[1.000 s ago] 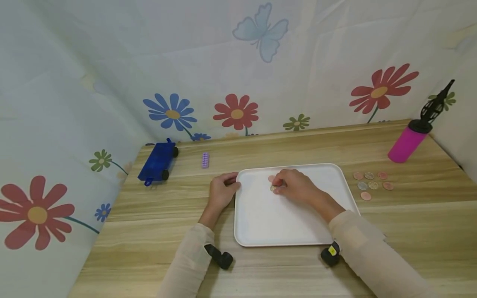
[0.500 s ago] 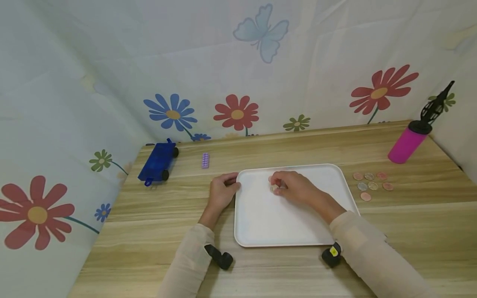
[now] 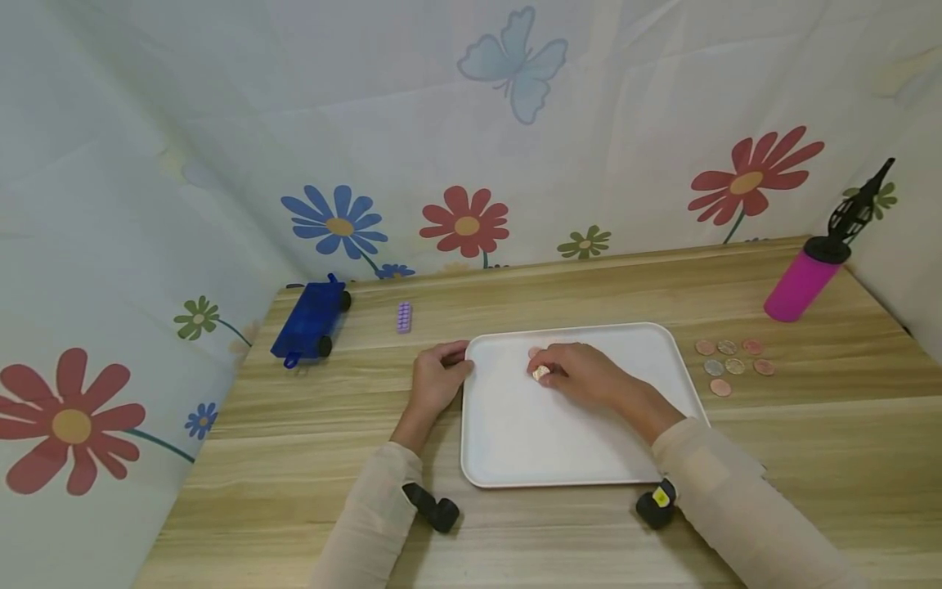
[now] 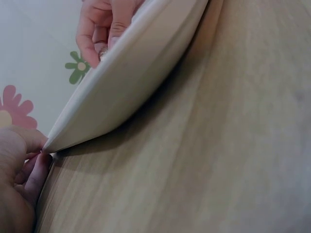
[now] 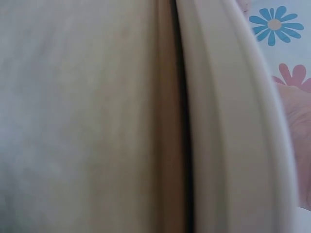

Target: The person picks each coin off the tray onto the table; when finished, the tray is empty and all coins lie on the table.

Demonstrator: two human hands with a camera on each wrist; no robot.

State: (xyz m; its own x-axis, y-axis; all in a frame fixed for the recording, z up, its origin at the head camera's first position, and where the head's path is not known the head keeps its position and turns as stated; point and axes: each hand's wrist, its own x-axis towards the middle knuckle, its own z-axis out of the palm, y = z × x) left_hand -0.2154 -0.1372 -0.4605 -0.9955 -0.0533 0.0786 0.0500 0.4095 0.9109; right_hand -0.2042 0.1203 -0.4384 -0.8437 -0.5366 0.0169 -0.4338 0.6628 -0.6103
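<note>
A white rectangular tray lies on the wooden table. My left hand grips its far left corner; in the left wrist view the thumb and fingers meet at the rim. Over the tray's far half, my right hand pinches a gold-coloured coin between thumb and fingertips. A copper coin shows on the tray just beyond those fingertips, partly hidden by them. In the right wrist view the tray's edge covers most of the right hand.
Several copper, silver and gold coins lie right of the tray. Behind them stands a pink pump with a black top. At the back left are a blue toy cart and a purple toy brick. A flowered cloth hangs behind.
The gold coin, largely hidden earlier, now shows tilted between my right fingertips, which have shifted slightly towards me. My left hand and the tray stay where they were.
</note>
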